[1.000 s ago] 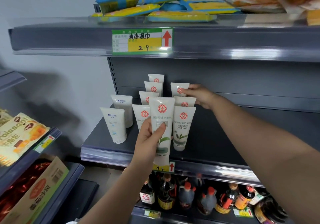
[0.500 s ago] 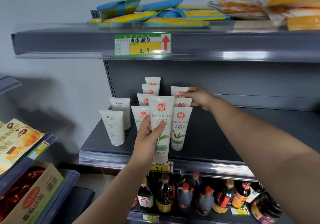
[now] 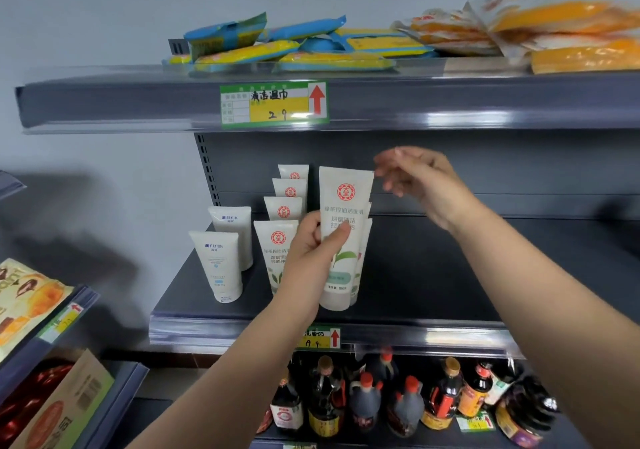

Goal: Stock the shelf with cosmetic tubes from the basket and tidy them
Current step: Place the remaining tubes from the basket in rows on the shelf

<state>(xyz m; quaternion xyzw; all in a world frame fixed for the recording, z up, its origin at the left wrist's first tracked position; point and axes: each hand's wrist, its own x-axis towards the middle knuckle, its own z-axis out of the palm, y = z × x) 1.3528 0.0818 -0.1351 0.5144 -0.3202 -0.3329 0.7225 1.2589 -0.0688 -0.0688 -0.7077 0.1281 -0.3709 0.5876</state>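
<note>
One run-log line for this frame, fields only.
stage: placing | left hand: grips green-tea tube above middle shelf | right hand: open, blurred, touching nothing | rows: upright

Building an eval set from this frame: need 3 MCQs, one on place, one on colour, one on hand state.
1. Where do the blue-logo white tubes stand, relative to the red-logo tubes?
A. To their left
B. To their right
C. On the shelf above

2. What colour is the arrow on the upper price tag?
A. Green
B. Red
C. Blue

3. What is the left hand doing?
A. Resting flat on the shelf
B. Hanging empty
C. Gripping a red-logo tube

Key:
1 A, the blue-logo pair stands at the left end of the middle shelf.
2 B, the arrow is red on white.
3 C, fingers and thumb wrap the tube; the right hand, blurred, holds nothing.
</note>
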